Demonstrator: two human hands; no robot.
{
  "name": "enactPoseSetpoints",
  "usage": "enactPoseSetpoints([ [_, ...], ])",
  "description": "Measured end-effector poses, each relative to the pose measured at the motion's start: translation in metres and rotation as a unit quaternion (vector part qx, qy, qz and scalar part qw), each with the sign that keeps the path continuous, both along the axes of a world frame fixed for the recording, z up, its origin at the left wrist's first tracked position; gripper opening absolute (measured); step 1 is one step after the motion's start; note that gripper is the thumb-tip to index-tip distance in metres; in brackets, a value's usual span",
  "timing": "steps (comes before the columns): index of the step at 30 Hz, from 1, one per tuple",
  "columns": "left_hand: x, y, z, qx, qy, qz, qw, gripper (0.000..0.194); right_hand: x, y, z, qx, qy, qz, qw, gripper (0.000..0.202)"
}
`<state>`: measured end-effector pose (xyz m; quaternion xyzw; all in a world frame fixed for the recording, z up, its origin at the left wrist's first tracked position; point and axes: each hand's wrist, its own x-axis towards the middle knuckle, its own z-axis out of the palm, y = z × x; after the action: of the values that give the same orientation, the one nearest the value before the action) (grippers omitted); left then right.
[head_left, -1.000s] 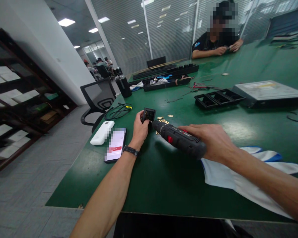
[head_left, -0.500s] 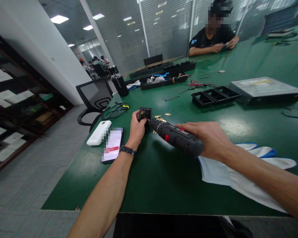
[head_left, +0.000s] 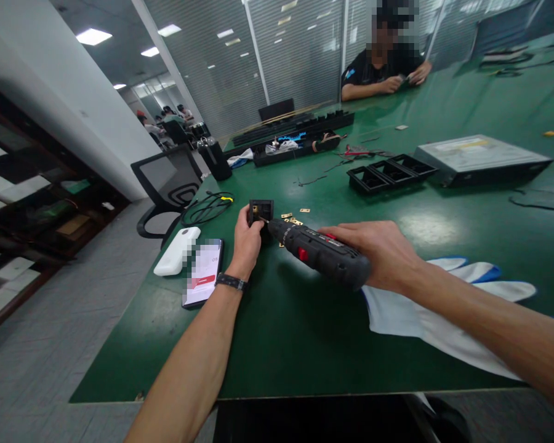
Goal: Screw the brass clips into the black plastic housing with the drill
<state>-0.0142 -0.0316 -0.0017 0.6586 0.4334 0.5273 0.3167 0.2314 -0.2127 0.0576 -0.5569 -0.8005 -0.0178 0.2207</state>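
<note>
My left hand [head_left: 248, 241] grips a small black plastic housing [head_left: 261, 209] with brass-coloured parts inside. A black cordless screwdriver [head_left: 321, 253] with red buttons lies nearly level in my right hand [head_left: 373, 249], whose fingers wrap round its far side. The tool's tip points left into the housing, beside my left thumb; the exact contact point is too small to tell. Several small brass plates [head_left: 297, 221] lie on the green table [head_left: 277, 344] just behind the tool's chuck.
A phone [head_left: 203, 271] and a white power bank [head_left: 178, 251] lie left of my left wrist. White gloves [head_left: 410, 317] rest beneath my right forearm. Further back are a black three-part frame [head_left: 390, 174], a metal box [head_left: 482, 157], a bottle [head_left: 215, 159] and a seated person [head_left: 383, 71].
The whole view has shifted slightly, so most things appear a little further left. Both hands keep their holds, and the screwdriver's tip remains at the housing.
</note>
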Motion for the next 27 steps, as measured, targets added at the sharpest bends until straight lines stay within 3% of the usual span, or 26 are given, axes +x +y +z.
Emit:
enactPoseSetpoints([
  [14, -0.001, 0.000, 0.001, -0.027, -0.071, -0.009, 0.997, 0.037, 0.001, -0.001, -0.003, 0.045, 0.013, 0.020, 0.999, 0.048],
  [20, 0.001, -0.003, 0.004, -0.014, -0.088, 0.022, 0.996, 0.028, 0.002, -0.003, -0.003, 0.057, 0.054, 0.037, 0.996, 0.050],
  [27, 0.001, -0.013, 0.013, 0.021, -0.013, 0.032, 0.999, 0.033, 0.003, -0.001, -0.005, 0.040, 0.038, 0.021, 0.998, 0.052],
])
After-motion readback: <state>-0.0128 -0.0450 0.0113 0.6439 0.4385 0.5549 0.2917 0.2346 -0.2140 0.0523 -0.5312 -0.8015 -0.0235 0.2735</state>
